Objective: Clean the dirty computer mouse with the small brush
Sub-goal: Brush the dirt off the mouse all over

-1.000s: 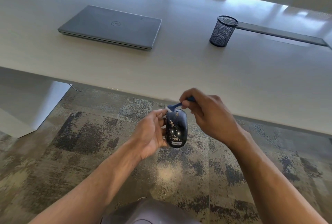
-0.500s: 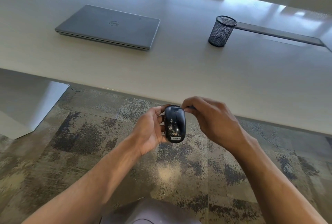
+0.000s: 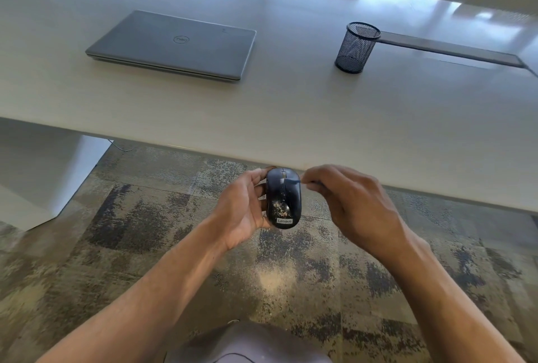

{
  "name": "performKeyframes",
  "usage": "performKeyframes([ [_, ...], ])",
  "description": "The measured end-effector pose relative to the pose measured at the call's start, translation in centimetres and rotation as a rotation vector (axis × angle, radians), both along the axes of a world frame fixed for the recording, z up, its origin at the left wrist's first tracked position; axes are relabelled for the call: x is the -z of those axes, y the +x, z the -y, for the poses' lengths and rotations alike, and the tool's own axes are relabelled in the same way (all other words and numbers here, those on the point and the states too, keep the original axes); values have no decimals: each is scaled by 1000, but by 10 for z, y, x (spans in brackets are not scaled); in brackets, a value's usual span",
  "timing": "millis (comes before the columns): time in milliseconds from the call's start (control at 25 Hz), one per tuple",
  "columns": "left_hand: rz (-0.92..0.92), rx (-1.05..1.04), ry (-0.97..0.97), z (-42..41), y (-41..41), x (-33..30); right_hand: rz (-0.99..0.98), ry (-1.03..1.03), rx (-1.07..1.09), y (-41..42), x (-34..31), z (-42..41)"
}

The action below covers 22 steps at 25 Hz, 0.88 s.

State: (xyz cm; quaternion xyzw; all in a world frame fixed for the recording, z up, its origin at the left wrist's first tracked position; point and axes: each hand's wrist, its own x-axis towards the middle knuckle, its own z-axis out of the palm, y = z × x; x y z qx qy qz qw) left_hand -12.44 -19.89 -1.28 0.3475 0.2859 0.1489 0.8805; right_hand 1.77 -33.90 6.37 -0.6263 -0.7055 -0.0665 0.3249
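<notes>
A black computer mouse with pale dirt specks on its back and a Lenovo label sits upright in my left hand, which grips it from the left side, in front of the table edge above the carpet. My right hand pinches a small dark blue brush. The brush lies across the mouse's upper part near the scroll wheel. Most of its handle is hidden inside my right fingers.
A closed grey laptop lies on the white table at the back left. A black mesh pen cup stands at the back right beside a grey cable tray lid. Patterned carpet lies below.
The mouse has risen slightly toward the table edge. The brush swept from the mouse's top left tip to lie across its upper right part, and my right hand shifted right.
</notes>
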Motion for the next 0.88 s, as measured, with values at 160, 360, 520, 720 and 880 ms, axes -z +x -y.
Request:
performKeyframes([
  [160,-41,0,4,4,-4,6,1,-83,-29,-12,22,16],
  [360,-65,35,3,14,-4,7,-69,16,48,-10,24,27],
  [520,-77,48,11,19,0,2,-22,23,52,-18,32,34],
  [720,-88,45,20,24,-2,3,-65,2,-18,-31,43,51],
  [880,-92,45,7,28,2,-2,-42,116,109,-20,37,49],
])
